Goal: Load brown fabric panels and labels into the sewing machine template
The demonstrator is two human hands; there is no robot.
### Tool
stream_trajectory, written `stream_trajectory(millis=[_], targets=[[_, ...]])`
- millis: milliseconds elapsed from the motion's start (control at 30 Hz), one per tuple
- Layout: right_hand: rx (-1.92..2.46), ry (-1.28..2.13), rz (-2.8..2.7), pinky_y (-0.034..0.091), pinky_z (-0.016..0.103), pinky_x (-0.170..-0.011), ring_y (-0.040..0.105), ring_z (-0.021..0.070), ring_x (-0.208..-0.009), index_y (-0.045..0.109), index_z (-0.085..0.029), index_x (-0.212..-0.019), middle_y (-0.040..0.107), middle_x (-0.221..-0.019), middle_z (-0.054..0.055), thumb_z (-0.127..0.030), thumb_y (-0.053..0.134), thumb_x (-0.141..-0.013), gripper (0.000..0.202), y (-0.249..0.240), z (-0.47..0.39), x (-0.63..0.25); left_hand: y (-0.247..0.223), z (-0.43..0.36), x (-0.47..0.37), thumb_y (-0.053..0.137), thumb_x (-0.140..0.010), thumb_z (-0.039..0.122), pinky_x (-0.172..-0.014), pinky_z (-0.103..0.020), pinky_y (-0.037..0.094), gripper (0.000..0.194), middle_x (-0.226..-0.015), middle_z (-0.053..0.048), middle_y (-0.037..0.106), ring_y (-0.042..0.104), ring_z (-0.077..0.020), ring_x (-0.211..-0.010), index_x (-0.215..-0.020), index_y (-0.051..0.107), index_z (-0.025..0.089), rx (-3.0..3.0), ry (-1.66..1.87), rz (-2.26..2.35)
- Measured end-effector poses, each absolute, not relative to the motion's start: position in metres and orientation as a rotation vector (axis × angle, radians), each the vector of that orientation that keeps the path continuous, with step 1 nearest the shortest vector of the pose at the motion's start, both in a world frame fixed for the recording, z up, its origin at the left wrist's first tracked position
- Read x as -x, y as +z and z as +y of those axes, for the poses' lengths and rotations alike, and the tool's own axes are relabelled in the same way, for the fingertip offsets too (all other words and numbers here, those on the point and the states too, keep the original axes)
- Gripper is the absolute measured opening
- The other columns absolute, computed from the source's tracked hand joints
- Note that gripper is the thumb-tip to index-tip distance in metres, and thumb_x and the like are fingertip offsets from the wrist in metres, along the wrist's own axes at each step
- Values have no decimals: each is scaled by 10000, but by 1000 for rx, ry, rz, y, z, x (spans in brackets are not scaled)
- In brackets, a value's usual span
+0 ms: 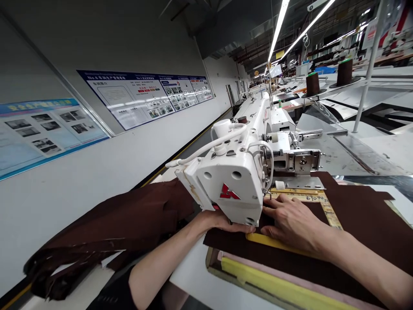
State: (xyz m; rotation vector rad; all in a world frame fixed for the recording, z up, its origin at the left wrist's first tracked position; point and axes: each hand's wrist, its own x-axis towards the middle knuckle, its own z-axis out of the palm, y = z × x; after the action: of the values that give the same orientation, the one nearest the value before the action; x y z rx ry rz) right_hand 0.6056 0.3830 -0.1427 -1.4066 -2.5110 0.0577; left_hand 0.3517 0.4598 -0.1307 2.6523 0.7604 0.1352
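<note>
Dark brown fabric (364, 211) lies under the head of a white sewing machine (222, 181). A yellowed template frame (332, 215) with handwritten marks rests on it. My right hand (288, 219) presses down on the fabric inside the frame, fingers apart and thumb near a yellow strip (277, 242). From the left, my left hand (222, 221) reaches in beneath the machine head. One of its digits stretches flat along the fabric toward the yellow strip; the other fingers are hidden by the head. The needle area is also out of sight.
A heap of brown fabric (122, 224) hangs to the left of the machine. In front lies a board edged with a yellow strip (267, 282). Thread cones (312, 84) and a metal pole (369, 64) stand at the right. Posters (145, 97) line the wall.
</note>
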Motion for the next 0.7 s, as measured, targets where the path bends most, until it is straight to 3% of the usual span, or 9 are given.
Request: stream_trajectory(millis=[133, 333, 533, 700], targets=[[1408, 50, -2524, 431, 434, -738, 518, 301, -941, 643, -294, -1227, 602, -1278, 66, -471, 545, -922, 366, -141, 383, -606, -131, 448, -349, 685, -873, 487, -924, -302, 545, 348, -1156, 13, 724, 678, -220, -1061, -1149, 656, 276, -2580, 118, 813], [1409, 71, -2532, 432, 439, -766, 515, 300, -957, 663, -296, -1191, 613, -1247, 70, -476, 544, -929, 340, -140, 383, -605, -128, 423, -342, 636, -911, 420, -1073, -372, 442, 366, -1292, -57, 664, 583, -281, -1230, -1211, 627, 211, -2558, 234, 951], [1436, 73, -2536, 433, 430, -752, 516, 301, -955, 674, -275, -1158, 628, -1194, 83, -465, 559, -926, 320, -137, 380, -603, -120, 423, -352, 611, -922, 399, -1044, -315, 459, 286, -1224, 3, 699, 620, -233, -1184, -1167, 657, 259, -2575, 180, 910], [1432, 72, -2540, 437, 443, -762, 512, 305, -970, 665, -284, -1154, 618, -1200, 72, -487, 542, -938, 321, -138, 381, -603, -121, 426, -357, 612, -906, 364, -1077, -334, 434, 278, -1244, 14, 689, 603, -244, -1215, -1166, 656, 275, -2595, 163, 885]])
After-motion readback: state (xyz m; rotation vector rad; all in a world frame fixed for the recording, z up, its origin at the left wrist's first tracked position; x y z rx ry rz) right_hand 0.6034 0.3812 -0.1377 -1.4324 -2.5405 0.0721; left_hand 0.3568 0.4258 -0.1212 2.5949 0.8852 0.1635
